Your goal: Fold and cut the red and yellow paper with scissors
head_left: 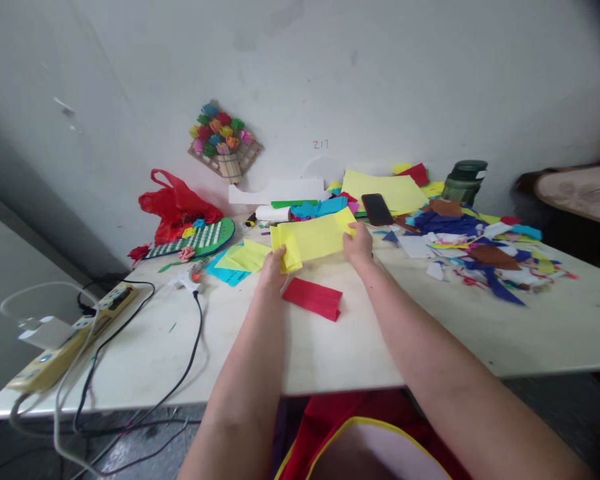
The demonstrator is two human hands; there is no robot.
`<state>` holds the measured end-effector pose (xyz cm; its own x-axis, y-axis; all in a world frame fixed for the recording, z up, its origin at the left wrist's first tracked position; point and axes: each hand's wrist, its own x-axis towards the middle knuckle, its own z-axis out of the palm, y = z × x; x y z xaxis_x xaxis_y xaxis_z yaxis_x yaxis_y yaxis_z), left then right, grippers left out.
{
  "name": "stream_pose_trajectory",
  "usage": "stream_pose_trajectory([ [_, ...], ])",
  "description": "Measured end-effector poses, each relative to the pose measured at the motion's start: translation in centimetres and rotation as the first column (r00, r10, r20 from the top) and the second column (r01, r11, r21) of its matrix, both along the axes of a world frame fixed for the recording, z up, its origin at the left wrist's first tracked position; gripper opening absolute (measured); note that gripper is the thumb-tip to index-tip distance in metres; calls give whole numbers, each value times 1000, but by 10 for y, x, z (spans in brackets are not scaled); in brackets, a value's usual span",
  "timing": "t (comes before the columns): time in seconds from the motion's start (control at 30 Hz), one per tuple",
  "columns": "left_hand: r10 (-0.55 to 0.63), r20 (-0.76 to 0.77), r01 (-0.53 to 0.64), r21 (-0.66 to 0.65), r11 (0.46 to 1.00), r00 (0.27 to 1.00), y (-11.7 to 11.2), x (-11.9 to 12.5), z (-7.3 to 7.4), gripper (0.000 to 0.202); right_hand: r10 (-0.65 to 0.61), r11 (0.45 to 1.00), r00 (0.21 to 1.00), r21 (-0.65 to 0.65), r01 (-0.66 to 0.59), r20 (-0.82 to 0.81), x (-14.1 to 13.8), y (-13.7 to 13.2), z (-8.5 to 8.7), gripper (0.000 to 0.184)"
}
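A yellow sheet of paper lies across the middle of the white table, partly folded at its left end. My left hand pinches that folded left end. My right hand grips the sheet's right edge. Just in front of the sheet, between my forearms, lies a folded red paper. More yellow and blue paper sits to the left of my left hand.
A black phone rests on a large yellow sheet behind. Paper scraps cover the right. A green jar, red bag and paper-flower piece stand by the wall. A power strip with cables lies at the left.
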<state>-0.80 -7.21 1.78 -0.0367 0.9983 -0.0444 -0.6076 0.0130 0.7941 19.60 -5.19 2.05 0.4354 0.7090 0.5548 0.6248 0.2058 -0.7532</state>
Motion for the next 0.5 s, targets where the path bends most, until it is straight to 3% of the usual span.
stream_pose_trajectory([
  [0.13, 7, -6, -7, 8, 1000, 1000, 0, 0, 0, 20, -48, 999, 999, -20, 48, 12, 4, -1, 0, 25],
  [0.3, 36, -38, -36, -7, 999, 999, 1, -1, -2, 19, -202, 978, 979, -64, 201, -17, 10, -6, 4, 25],
  [0.5, 84, -126, -87, -21, 996, 988, 1, 2, -3, 11, -335, 939, 908, -168, 300, -252, 28, -2, 2, 30],
])
